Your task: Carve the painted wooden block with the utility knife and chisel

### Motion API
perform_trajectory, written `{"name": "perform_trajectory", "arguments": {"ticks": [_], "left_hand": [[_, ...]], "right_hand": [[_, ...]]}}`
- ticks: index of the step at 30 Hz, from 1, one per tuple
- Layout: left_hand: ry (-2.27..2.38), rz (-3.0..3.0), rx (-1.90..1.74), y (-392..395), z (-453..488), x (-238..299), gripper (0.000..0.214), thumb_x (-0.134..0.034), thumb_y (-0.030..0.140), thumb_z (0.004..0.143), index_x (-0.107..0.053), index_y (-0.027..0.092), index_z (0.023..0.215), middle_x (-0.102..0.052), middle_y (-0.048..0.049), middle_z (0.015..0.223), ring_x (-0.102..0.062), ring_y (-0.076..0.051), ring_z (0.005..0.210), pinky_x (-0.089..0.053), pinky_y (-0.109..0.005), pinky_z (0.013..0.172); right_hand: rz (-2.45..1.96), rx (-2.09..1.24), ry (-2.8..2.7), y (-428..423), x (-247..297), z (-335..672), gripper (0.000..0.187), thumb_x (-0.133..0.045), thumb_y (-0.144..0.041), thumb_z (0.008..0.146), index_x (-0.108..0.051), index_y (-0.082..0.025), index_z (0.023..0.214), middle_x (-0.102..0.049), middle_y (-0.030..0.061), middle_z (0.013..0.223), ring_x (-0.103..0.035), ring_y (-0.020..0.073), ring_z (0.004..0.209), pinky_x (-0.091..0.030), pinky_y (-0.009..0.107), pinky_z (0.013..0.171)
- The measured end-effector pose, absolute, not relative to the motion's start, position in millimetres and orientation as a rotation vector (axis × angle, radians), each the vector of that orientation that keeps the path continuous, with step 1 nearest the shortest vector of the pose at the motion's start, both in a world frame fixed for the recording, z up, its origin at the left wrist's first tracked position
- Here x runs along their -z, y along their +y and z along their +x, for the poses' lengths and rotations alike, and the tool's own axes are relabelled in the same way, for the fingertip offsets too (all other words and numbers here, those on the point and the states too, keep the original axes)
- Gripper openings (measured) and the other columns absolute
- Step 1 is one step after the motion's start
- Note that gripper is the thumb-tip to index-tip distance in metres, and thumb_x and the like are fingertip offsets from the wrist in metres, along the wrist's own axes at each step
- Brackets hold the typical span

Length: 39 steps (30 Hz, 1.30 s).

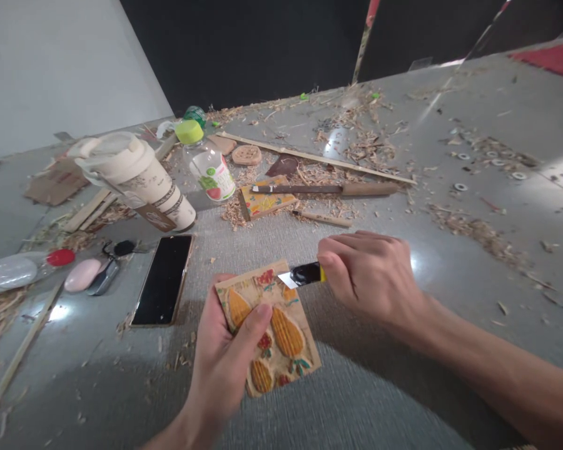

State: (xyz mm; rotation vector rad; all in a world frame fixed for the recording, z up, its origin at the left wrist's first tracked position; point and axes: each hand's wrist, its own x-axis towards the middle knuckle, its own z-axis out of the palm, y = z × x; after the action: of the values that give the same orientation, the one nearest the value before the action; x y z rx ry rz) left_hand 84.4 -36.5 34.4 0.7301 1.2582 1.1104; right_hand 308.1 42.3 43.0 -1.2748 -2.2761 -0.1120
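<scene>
My left hand (223, 350) grips a square carved wooden tile (281, 337) painted with orange corn-like shapes and red flowers, thumb lying across its face. My right hand (370, 278) is closed round a black and yellow utility knife (304, 274). The knife's blade tip touches the tile's upper right edge. Both hands hover just above the grey table (356, 400).
A black phone (163, 279) lies left of the tile. Behind it stand a cream tumbler (136, 178) on its side and a green-capped bottle (206, 164). A second painted tile (265, 199), a wooden-handled chisel (328, 188), thin wooden strips and wood shavings are scattered further back.
</scene>
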Motion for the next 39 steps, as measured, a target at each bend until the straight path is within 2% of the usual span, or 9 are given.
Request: {"name": "perform_trajectory", "arguments": {"ticks": [7,14,17,20,21,23,30,33,39], "left_hand": [[1.265,0.653,-1.053,-40.8,89.1,-42.6,0.046,-0.085,0.046,0.093,-0.056,0.028,0.124,-0.077,-0.0001,0.092,-0.077,-0.018,0.076,-0.065,-0.029,0.067],[1.310,0.650,-1.094,-28.8,85.3,-49.9,0.047,-0.087,0.045,0.090,-0.059,0.030,0.125,-0.081,-0.0031,0.110,-0.082,-0.024,0.089,-0.068,-0.031,0.066],[1.303,0.604,-1.068,-31.1,85.3,-51.1,0.053,-0.088,0.049,0.087,-0.060,0.030,0.128,-0.081,-0.0036,0.107,-0.081,-0.023,0.076,-0.062,-0.026,0.051],[1.257,0.556,-0.896,-44.2,85.8,-52.2,0.060,-0.094,0.055,0.078,-0.060,0.030,0.121,-0.078,-0.0010,0.086,-0.074,-0.022,0.057,-0.055,-0.025,0.038],[1.269,0.560,-0.868,-48.5,85.9,-52.6,0.060,-0.096,0.052,0.077,-0.061,0.029,0.120,-0.078,-0.0011,0.085,-0.075,-0.020,0.058,-0.058,-0.025,0.043],[1.343,0.498,-0.850,-52.6,85.2,-52.4,0.052,-0.090,0.054,0.083,-0.060,0.030,0.118,-0.078,-0.0008,0.085,-0.075,-0.020,0.058,-0.056,-0.024,0.041],[1.320,0.620,-1.050,-37.6,79.9,-42.5,0.056,-0.089,0.050,0.088,-0.055,0.030,0.128,-0.079,-0.0011,0.097,-0.080,-0.021,0.071,-0.064,-0.027,0.055],[1.302,0.654,-1.080,-38.1,79.5,-40.0,0.050,-0.087,0.048,0.092,-0.057,0.031,0.128,-0.079,-0.0011,0.107,-0.081,-0.019,0.079,-0.068,-0.028,0.065],[1.294,0.665,-1.104,-38.3,80.7,-38.4,0.052,-0.087,0.045,0.094,-0.056,0.030,0.133,-0.079,-0.0029,0.113,-0.080,-0.019,0.082,-0.068,-0.029,0.068]], "right_hand": [[-1.268,0.226,-2.303,51.5,-40.5,310.9,0.065,-0.027,-0.040,0.117,-0.060,-0.024,0.063,-0.059,0.0008,0.056,-0.046,0.0151,0.052,-0.032,0.035,0.060],[-1.317,0.244,-2.272,54.4,-49.9,296.8,0.065,-0.024,-0.039,0.116,-0.060,-0.024,0.064,-0.058,0.0022,0.056,-0.046,0.0158,0.053,-0.030,0.036,0.060],[-1.404,0.211,-2.252,61.8,-51.3,297.1,0.068,-0.022,-0.043,0.116,-0.061,-0.024,0.063,-0.059,0.0029,0.057,-0.047,0.0152,0.053,-0.030,0.036,0.060],[-1.728,0.213,-2.052,79.4,-54.1,317.4,0.079,-0.018,-0.057,0.116,-0.058,-0.022,0.057,-0.050,0.0033,0.049,-0.039,0.0130,0.047,-0.026,0.038,0.059],[-1.798,0.228,-1.993,85.1,-55.4,326.7,0.085,-0.014,-0.061,0.116,-0.056,-0.021,0.054,-0.044,0.0027,0.044,-0.036,0.0112,0.043,-0.023,0.039,0.058],[-1.907,0.251,-1.913,91.6,-57.4,342.5,0.090,-0.009,-0.068,0.114,-0.057,-0.019,0.055,-0.046,0.0044,0.047,-0.042,0.0094,0.046,-0.022,0.042,0.060],[-1.629,0.115,-2.086,62.2,-55.2,325.2,0.073,-0.021,-0.058,0.114,-0.043,-0.027,0.051,-0.042,0.0033,0.044,-0.032,0.0153,0.043,-0.021,0.037,0.053],[-1.492,0.043,-2.187,49.0,-53.6,313.1,0.067,-0.028,-0.048,0.115,-0.050,-0.025,0.056,-0.051,0.0026,0.048,-0.039,0.0154,0.044,-0.022,0.035,0.053],[-1.388,-0.037,-2.296,39.8,-48.6,304.0,0.065,-0.029,-0.046,0.117,-0.055,-0.024,0.061,-0.060,0.0012,0.056,-0.051,0.0149,0.049,-0.023,0.036,0.053]]}}
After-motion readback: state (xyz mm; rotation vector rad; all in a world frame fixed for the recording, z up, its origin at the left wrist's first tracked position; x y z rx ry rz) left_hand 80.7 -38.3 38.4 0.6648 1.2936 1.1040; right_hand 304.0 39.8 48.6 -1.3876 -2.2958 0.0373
